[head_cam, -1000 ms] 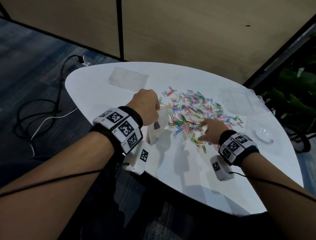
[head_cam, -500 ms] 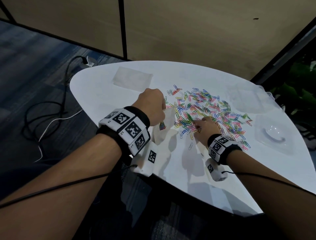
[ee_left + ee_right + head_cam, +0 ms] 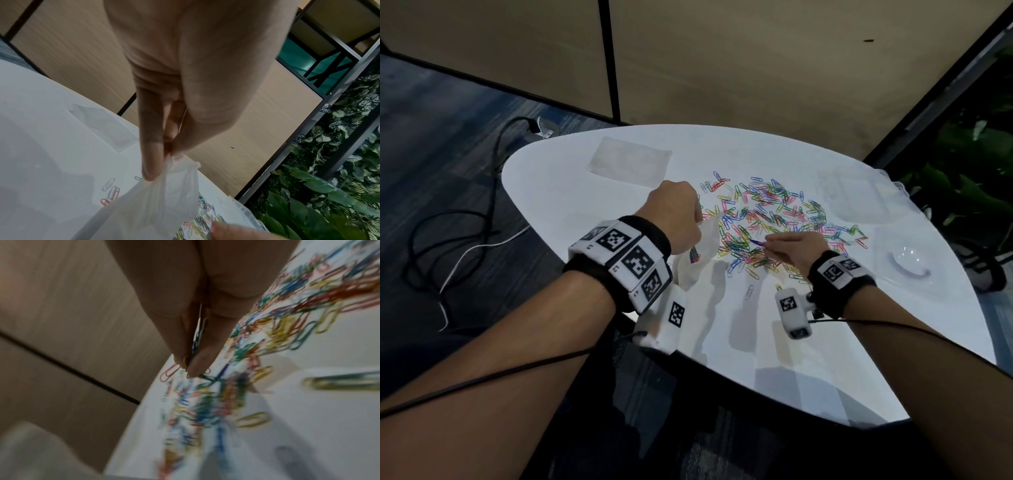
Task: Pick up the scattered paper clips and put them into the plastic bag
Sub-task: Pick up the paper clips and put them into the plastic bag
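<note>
Many coloured paper clips (image 3: 770, 222) lie scattered over the middle of the white table (image 3: 808, 342). My left hand (image 3: 676, 214) pinches the rim of a thin clear plastic bag (image 3: 700, 253) that hangs above the table's left part with a few clips at its bottom. The left wrist view shows the fingers (image 3: 151, 146) pinching the bag (image 3: 156, 203) at its top. My right hand (image 3: 792, 248) is lifted just above the near side of the pile, right of the bag, and pinches a few paper clips (image 3: 197, 337) between thumb and fingers, a blue one (image 3: 758, 242) sticking out.
A second flat clear bag (image 3: 630, 161) lies at the table's far left. Clear plastic containers (image 3: 859, 195) and a lid (image 3: 909, 265) stand at the right side. Cables (image 3: 465, 240) trail on the carpet to the left; plants (image 3: 969, 192) stand at the right.
My right hand went into the near side of the pile, closed on a few clips and has lifted them leftward toward the bag. The left hand keeps holding the bag.
</note>
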A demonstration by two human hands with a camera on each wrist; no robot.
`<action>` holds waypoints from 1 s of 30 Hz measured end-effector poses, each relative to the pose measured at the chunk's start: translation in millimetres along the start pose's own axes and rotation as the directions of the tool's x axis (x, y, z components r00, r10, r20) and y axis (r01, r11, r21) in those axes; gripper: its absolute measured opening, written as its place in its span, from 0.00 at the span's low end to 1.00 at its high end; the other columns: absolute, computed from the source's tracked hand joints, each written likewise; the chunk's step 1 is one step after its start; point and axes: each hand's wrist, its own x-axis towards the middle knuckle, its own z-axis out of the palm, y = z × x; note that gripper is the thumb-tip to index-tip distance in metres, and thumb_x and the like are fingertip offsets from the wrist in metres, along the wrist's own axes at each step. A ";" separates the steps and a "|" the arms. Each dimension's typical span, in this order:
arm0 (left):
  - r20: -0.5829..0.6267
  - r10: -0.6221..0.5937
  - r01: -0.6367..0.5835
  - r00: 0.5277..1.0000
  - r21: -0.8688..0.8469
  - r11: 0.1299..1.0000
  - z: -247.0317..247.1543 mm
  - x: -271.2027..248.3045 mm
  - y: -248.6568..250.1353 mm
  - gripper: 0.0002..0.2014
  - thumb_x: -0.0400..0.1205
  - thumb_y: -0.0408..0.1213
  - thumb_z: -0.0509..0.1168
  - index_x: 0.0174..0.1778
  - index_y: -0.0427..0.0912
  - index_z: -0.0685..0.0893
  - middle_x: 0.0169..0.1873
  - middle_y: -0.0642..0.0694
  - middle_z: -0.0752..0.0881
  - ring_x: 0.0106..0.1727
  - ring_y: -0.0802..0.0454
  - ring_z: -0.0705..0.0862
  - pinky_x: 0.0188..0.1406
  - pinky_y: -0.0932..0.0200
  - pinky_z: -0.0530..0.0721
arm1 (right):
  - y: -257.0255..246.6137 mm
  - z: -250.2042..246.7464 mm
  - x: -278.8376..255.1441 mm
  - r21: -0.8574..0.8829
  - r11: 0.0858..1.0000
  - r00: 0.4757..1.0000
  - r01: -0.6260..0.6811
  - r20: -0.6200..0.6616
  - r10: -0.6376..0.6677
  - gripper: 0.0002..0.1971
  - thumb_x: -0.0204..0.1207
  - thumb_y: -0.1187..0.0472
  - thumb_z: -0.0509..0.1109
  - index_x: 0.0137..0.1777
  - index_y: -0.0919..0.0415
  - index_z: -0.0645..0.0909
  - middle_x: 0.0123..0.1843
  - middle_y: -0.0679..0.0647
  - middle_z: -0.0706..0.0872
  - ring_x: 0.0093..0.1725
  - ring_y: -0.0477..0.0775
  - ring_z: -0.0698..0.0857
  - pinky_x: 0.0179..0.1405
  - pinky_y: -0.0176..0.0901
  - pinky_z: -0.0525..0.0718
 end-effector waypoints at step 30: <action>-0.058 -0.031 0.026 0.998 -0.091 0.996 5.4 -1.6 -4.7 0.13 0.77 0.25 0.66 0.51 0.38 0.93 0.47 0.39 0.91 0.51 0.41 0.90 0.55 0.49 0.91 | -51.9 108.7 -79.9 -0.542 0.687 0.873 0.485 0.256 -0.414 0.10 0.68 0.70 0.73 0.46 0.62 0.92 0.27 0.45 0.81 0.27 0.44 0.78 0.30 0.31 0.75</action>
